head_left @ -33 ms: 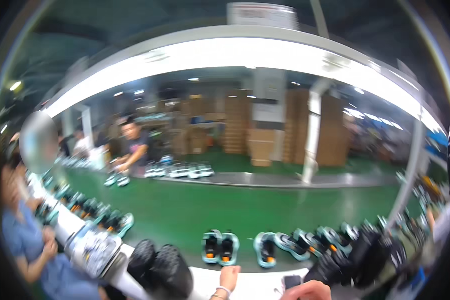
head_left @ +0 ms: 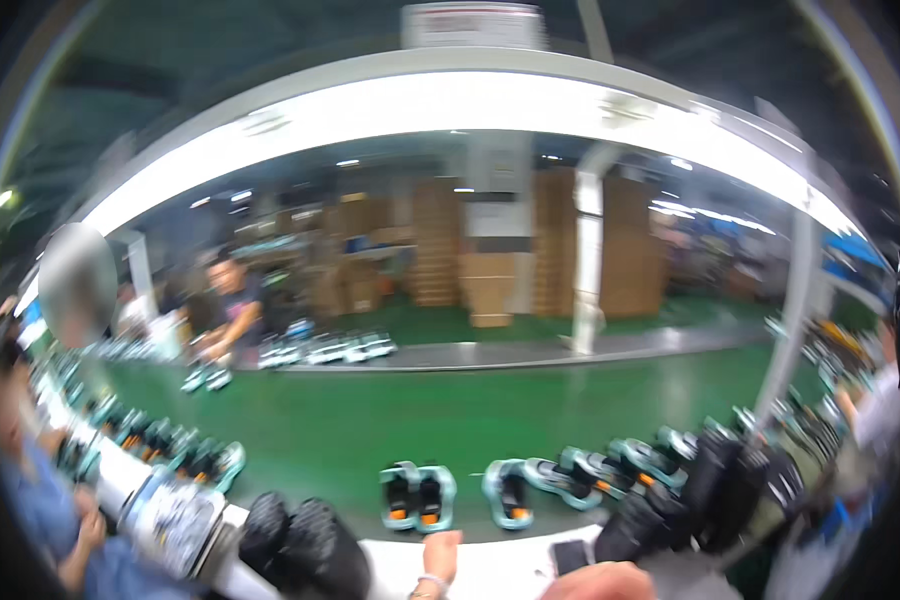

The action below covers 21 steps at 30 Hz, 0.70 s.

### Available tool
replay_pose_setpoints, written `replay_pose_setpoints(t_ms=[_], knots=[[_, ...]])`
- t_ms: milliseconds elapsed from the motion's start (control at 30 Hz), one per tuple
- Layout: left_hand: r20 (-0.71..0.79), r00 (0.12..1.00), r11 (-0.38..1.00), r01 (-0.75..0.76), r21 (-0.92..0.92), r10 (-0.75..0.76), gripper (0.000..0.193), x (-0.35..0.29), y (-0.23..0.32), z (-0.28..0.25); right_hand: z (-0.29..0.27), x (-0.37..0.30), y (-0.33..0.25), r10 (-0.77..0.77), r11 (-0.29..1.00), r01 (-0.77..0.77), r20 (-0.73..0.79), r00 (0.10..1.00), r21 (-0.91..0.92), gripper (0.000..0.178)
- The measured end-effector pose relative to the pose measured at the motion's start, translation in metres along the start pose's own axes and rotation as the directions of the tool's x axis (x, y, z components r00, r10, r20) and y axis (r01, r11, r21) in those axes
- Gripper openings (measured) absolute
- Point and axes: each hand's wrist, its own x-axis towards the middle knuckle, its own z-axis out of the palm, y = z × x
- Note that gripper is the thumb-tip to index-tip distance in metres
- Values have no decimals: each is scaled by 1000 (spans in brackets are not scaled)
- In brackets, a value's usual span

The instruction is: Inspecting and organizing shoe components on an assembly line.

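Low in the view, my left hand (head_left: 440, 556) is over the white bench edge (head_left: 470, 570), a pale band on its wrist. Its fingers are blurred and turned from view; no held object shows. My right hand (head_left: 602, 582) is at the lower edge, beside a small dark flat object (head_left: 571, 556); whether it touches that object is unclear. Just beyond my left hand, a pair of black and teal sneakers (head_left: 417, 497) with orange patches stands on the green surface (head_left: 450, 410). Another sneaker (head_left: 508, 495) stands to their right, starting a row.
Bulky black rounded things (head_left: 315, 545) stand left of my hands, more (head_left: 660, 520) to the right. Sneakers line the left side (head_left: 160, 438). People sit at left (head_left: 45, 500) and right (head_left: 880, 400); another person (head_left: 232, 305) works across. A white post (head_left: 587, 260) rises beyond.
The whole view has swung slightly right, so the shoes, posts and people appear farther left. Both my hands also appear a little farther left; no grasp or release shows.
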Motion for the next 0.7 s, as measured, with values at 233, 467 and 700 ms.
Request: replay_pose_setpoints(t_ms=[233,467,700], knots=[[1,1000,990,30,139,-30,32,5,-40,5,2,31,-39,-589,807,522,320,742,274,21],[216,971,984,71,161,-106,36,1,19,-25,6,19,-36,-637,771,600,238,733,214,22],[227,974,993,42,-111,-15,25,11,30,-25,-29,-10,-28,-73,823,178,210,975,-539,19]])
